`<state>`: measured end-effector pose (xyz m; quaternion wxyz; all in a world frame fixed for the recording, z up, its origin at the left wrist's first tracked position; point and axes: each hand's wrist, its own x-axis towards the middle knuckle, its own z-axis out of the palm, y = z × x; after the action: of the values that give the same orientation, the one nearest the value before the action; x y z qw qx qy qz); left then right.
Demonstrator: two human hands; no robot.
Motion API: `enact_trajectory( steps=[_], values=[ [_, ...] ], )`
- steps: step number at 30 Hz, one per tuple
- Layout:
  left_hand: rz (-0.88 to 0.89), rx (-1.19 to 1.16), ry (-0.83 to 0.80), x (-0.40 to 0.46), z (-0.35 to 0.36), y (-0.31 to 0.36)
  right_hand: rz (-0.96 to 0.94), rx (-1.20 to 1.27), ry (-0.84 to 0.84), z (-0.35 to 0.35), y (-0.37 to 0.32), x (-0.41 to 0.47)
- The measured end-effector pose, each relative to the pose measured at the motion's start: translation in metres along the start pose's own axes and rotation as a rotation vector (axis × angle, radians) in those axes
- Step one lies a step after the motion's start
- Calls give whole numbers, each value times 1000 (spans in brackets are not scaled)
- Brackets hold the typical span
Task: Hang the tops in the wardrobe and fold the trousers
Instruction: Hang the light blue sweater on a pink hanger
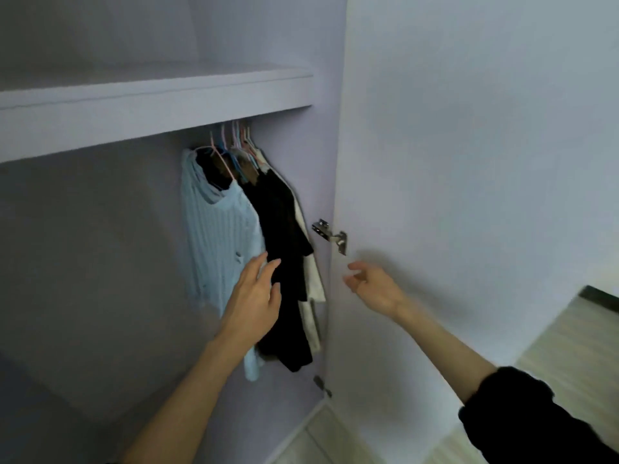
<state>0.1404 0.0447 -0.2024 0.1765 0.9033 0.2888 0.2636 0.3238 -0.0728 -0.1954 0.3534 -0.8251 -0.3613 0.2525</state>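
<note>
Three tops at frame centre, hung close together against the wardrobe's right wall: blue top (217, 236), black top (284, 262), white top (313, 279). Left hand (254, 296) against them, fingers apart, probably tidying. Right hand (371, 286) by door (469, 162), loose, empty. No trousers visible.

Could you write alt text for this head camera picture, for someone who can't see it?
Two bare hands reach into an open wardrobe: the left hand touches a pale blue top hanging beside black tops and a white top; the right hand hangs open, empty, before the wardrobe door.
</note>
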Motion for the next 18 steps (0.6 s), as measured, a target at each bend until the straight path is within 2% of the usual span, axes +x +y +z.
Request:
enact_trajectory(
  steps=[4, 9, 18],
  values=[
    [126, -128, -211, -38, 43, 59, 135, 72, -10, -18, 69, -79],
    [337, -232, -474, -96, 96, 144, 300, 140, 106, -52, 149, -196],
    [739, -369, -792, -178, 188, 335, 652, 298, 566, -137, 253, -415]
  ],
)
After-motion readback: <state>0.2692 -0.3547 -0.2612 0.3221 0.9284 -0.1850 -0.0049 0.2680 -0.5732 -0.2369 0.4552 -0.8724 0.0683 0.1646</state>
